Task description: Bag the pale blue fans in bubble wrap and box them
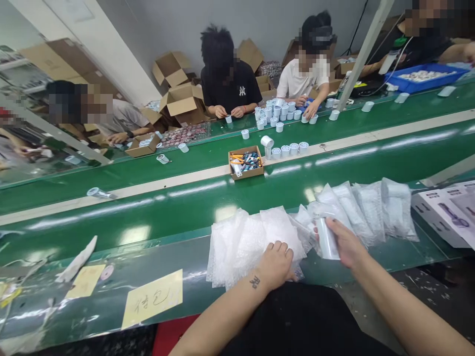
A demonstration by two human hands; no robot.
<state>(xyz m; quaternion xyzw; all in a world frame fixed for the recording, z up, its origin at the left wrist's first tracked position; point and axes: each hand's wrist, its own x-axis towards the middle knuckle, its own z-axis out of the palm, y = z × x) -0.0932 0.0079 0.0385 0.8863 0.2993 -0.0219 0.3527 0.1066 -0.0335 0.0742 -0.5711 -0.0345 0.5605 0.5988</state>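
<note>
While the left hand (pixel 276 262) lies palm down with bent fingers on a loose stack of white, translucent bubble-wrap pouches (pixel 248 242), the right hand (pixel 347 242) grasps a smooth, glossy white cylinder (pixel 328 240). Whether the left fingers pinch the film or only press on it cannot be told. The cylinder is positioned to the right of the stack, above the near edge of the dark green, sheet-covered worktable (pixel 196 257), with the right thumb near its upper end.

Beyond and to the right of the cylinder, filled bubble-wrap pouches (pixel 371 207) overlap in a slanted row; their dimpled film is rounded over pale contents. White printed cartons (pixel 445 212) with flat faces adjoin the right end of this row. At the left, a rectangular yellow paper card (pixel 154 299) with dark handwriting lies flat on the worktable.

Farther out, a glossy green conveyor surface (pixel 178 198) carries reflected light along its length. A small, open brown cardboard box (pixel 247 173) contains orange-handled tools and small mixed parts. Short, pale round cups (pixel 285 150) stand in a line just beside it. Across the far belt, a cluster of similar pale cups (pixel 276 111) is located in front of two seated people. At the far right, a shallow blue plastic tray (pixel 403 85) holds small whitish pieces.
</note>
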